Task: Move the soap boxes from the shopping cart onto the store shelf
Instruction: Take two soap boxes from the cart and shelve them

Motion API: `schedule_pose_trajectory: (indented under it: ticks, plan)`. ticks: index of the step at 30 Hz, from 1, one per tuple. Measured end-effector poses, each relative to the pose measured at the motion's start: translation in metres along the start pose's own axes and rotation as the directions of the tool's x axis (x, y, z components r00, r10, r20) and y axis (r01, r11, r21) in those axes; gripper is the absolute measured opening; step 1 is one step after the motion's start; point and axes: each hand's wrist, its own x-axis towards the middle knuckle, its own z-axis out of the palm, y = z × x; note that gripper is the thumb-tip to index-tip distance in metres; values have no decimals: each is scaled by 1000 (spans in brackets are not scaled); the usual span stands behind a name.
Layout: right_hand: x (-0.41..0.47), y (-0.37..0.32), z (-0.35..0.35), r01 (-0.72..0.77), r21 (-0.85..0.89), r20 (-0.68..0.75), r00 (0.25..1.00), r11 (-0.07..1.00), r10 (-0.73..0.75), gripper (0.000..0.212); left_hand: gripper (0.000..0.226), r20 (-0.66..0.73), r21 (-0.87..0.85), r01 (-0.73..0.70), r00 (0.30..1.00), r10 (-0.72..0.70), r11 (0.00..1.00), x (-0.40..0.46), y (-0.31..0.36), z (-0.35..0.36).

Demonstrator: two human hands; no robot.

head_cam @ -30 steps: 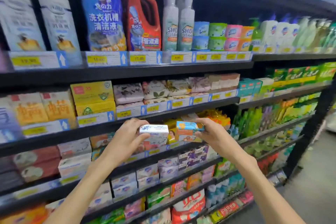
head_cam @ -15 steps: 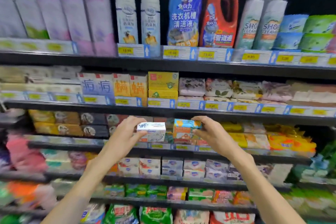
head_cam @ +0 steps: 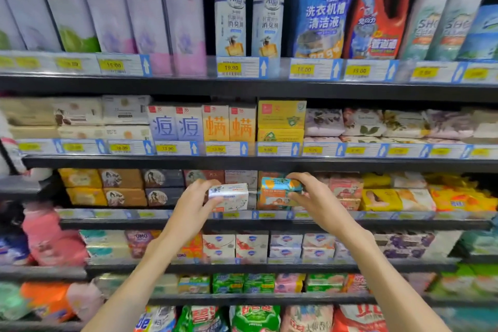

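We see: left hand [head_cam: 192,203] grips white soap box [head_cam: 229,195], right hand [head_cam: 314,197] grips orange-blue soap box [head_cam: 280,184] | both long axes sideways along shelf [head_cam: 188,224] | stacked boxes behind.

Both hands [head_cam: 192,203] w/ boxes now nearer the shelf [head_cam: 188,224].

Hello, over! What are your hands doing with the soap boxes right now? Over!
Left hand holds white soap box. Right hand holds orange-and-blue soap box. Both at third shelf, above stocked boxes. Nothing blocking.
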Motion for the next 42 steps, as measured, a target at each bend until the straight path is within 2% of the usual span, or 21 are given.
schedule_pose_trajectory:
  ticks: [6, 13, 17, 26, 30, 36, 42]
  plan:
    - [3, 0, 8, -36, 0, -28, 999, 999, 36, 44, 34, 3, -16, -26, 1000, 26, 1000, 23, 2, 7]
    - [9, 11, 11, -56, -8, -59, 997, 998, 56, 46, 42, 41, 15, 23, 999, -24, 1000, 46, 1, 23]
    - [13, 13, 11, -59, -24, -75, 996, 998, 57, 48, 41, 50, 39, 7, 999, -9, 999, 52, 0, 32]
    - [17, 16, 23, -5, -76, -126, 992, 997, -4, 44, 38, -26, 156, -34, 999, 39, 987, 48, -3, 37]
    - [21, 12, 29, -24, -79, -114, 993, 997, 15, 43, 36, -69, 243, -20, 997, 38, 970, 43, 0, 38]
    - [29, 12, 34, -59, -214, -104, 994, 975, 38, 45, 35, -71, 253, -14, 997, 33, 967, 43, 0, 39]
    - [29, 18, 41, -48, -378, -145, 989, 924, -8, 40, 36, -75, 248, -12, 997, 32, 969, 42, 1, 40]
